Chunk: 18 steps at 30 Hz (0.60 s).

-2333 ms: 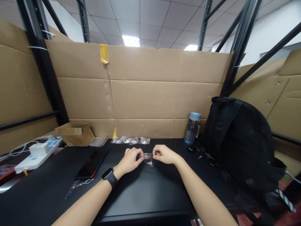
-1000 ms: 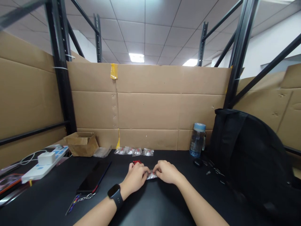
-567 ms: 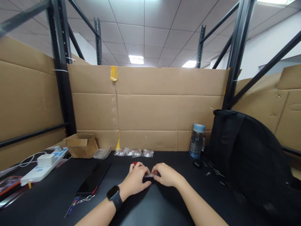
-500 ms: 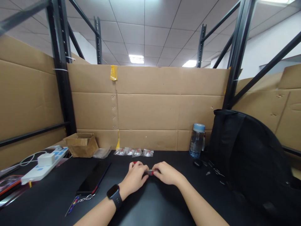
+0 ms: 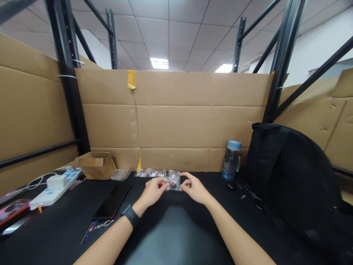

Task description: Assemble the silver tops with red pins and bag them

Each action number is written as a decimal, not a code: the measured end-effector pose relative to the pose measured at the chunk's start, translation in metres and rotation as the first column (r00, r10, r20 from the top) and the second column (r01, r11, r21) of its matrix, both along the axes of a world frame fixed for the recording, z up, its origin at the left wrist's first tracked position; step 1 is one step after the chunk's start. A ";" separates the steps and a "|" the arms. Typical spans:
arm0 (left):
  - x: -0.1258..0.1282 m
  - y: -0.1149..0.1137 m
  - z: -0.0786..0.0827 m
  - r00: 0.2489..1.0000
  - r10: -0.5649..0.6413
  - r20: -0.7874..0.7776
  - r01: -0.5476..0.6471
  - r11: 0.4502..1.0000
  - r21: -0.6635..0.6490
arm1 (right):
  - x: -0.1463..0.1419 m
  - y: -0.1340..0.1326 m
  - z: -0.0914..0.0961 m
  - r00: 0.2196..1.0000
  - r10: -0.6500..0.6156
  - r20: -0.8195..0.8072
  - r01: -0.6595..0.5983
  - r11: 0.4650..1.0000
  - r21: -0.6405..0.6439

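Both my hands reach forward over the black table [image 5: 171,235]. Between them is a small clear plastic bag [image 5: 173,182] with a red and silver part inside. My left hand [image 5: 152,191], with a dark watch on its wrist, pinches the bag's left edge. My right hand [image 5: 193,187] pinches its right edge. Just behind the bag lies a row of similar small clear bags [image 5: 150,172] with red parts, close to the cardboard wall.
A small open cardboard box [image 5: 95,165] and clear bags sit at the back left. A white power strip [image 5: 52,187], a dark phone [image 5: 111,202] and a keychain [image 5: 95,226] lie to the left. A water bottle [image 5: 231,159] and a large black backpack [image 5: 292,176] stand on the right.
Both hands have moved away from me toward the row of bags, carrying the small bag. The bag, earlier pressed low between my fingers, is now held up and spread out.
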State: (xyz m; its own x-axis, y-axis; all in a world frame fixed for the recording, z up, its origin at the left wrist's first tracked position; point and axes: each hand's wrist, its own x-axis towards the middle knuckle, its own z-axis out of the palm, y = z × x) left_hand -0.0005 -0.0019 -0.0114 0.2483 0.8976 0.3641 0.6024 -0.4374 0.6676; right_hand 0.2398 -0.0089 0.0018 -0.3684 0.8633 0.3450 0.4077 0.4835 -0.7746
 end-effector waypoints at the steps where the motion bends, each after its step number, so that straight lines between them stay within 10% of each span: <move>1: -0.005 0.007 0.000 0.999 0.042 0.003 -0.042 0.999 -0.014 | 0.002 0.001 0.001 0.999 -0.041 0.022 0.041 0.999 0.025; 9: -0.028 0.073 0.014 0.955 0.269 -0.128 -0.280 0.957 -0.079 | 0.036 0.009 0.007 0.901 -0.288 0.326 0.260 0.957 0.127; 18: -0.011 0.106 0.003 0.893 0.322 -0.314 -0.332 0.943 0.022 | 0.045 0.016 -0.002 0.832 -0.259 0.491 0.236 0.966 0.109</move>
